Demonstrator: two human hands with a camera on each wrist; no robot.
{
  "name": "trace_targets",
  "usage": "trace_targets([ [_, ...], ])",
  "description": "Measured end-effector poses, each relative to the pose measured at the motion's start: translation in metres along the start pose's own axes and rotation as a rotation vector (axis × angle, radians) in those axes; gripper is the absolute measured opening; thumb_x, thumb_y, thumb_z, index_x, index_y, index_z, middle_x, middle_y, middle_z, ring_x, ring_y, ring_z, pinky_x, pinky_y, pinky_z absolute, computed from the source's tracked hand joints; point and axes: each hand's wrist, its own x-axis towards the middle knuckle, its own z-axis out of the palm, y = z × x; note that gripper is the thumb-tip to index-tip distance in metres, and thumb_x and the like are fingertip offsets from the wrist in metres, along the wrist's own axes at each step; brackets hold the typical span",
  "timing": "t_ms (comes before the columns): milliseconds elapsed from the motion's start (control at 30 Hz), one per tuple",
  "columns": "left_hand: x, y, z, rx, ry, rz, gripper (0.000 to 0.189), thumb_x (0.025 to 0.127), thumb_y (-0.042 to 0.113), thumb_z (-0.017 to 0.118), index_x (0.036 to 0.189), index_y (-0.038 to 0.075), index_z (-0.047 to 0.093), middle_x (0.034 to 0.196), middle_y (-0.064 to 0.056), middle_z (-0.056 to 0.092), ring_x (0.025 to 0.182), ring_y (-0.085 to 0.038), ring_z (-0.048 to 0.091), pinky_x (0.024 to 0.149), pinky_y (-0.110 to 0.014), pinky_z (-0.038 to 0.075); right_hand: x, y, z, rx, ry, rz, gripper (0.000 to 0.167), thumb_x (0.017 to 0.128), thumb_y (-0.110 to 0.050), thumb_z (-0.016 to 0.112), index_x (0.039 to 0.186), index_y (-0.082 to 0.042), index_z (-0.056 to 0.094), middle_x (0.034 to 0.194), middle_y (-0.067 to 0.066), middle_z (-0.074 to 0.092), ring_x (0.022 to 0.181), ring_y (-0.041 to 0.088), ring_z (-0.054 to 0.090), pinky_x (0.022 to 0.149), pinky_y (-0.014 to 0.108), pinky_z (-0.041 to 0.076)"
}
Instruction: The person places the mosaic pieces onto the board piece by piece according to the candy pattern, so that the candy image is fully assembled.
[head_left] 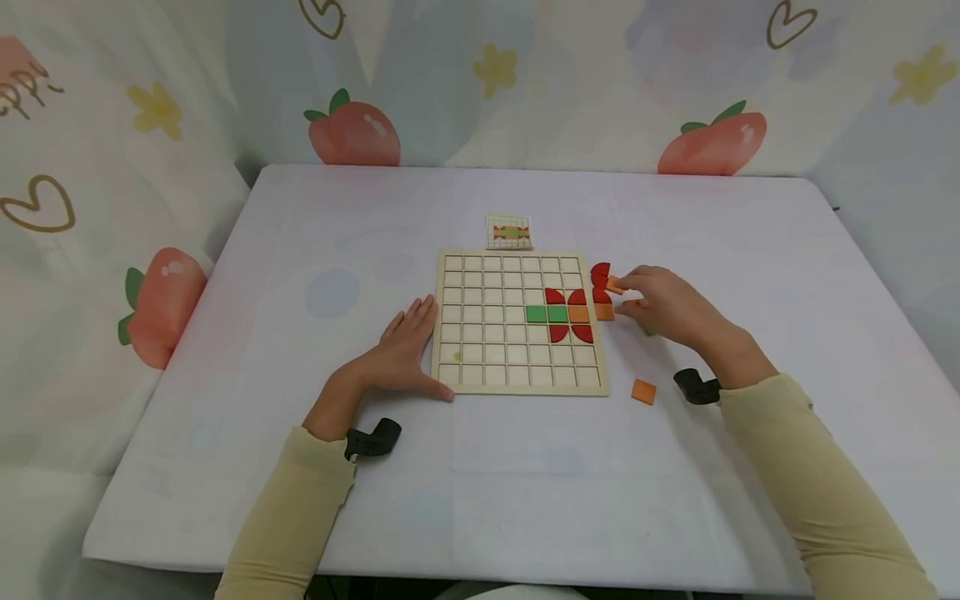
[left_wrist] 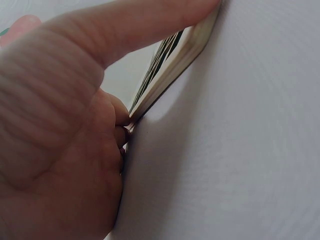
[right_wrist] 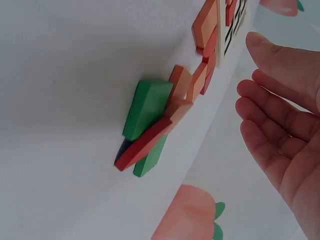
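A wooden grid board lies mid-table. In its squares, two green tiles and an orange tile form a row, with red rounded-edge pieces above and below. My left hand touches the board's left edge, fingers spread, thumb at the near corner. Just right of the board, my right hand hovers over loose pieces. Its thumb and fingers stand apart with nothing between them in the right wrist view. Below it lie green tiles, a red piece and orange tiles.
Behind the board lies a small pattern card showing a red, green and orange design. Loose red pieces and an orange tile sit along the board's right edge. Another orange tile lies nearer me. Printed cloth hangs around the table.
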Motion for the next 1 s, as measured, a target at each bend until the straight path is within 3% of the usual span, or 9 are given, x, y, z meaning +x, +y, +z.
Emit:
trace_targets([
  [167,0.0,-0.001,0.001,0.007,-0.006,-0.01,0.13,0.063,0.06,0.074,0.145,0.002,-0.008,0.152,-0.009,-0.012,0.136,-0.018,-0.015,0.107,-0.039,-0.006,-0.007,0.007,-0.006,0.044,-0.01,0.07,0.042,0.084,-0.012,0.068,0.119,0.008,0.056,0.115,0.022,0.054,0.11,0.038,0.044,0.091,0.052,0.037],
  [267,0.0,-0.001,0.001,0.013,-0.007,-0.014,0.13,0.063,0.06,0.074,0.145,0.002,-0.008,0.152,-0.009,-0.012,0.136,-0.018,-0.015,0.107,-0.039,-0.006,-0.009,0.011,-0.006,0.039,-0.008,0.071,0.042,0.085,-0.013,0.067,0.119,0.008,0.055,0.114,0.023,0.054,0.109,0.038,0.045,0.091,0.052,0.037],
  [500,0.0,0.0,0.001,0.003,-0.006,-0.005,0.13,0.063,0.06,0.074,0.145,0.003,-0.008,0.152,-0.008,-0.012,0.136,-0.018,-0.015,0.107,-0.039,-0.006,-0.013,0.027,-0.007,0.04,-0.055,0.174,0.041,0.086,-0.009,0.064,0.121,0.009,0.054,0.117,0.027,0.053,0.11,0.04,0.044,0.089,0.054,0.038],
  [1000,-0.001,0.001,0.001,-0.004,-0.001,-0.004,0.128,0.064,0.058,0.074,0.145,0.002,-0.008,0.152,-0.009,-0.012,0.136,-0.018,-0.015,0.107,-0.039,-0.006,-0.012,0.046,-0.006,-0.036,-0.122,0.137,0.037,0.08,0.004,0.066,0.115,0.011,0.056,0.115,0.028,0.054,0.109,0.042,0.045,0.088,0.054,0.039],
])
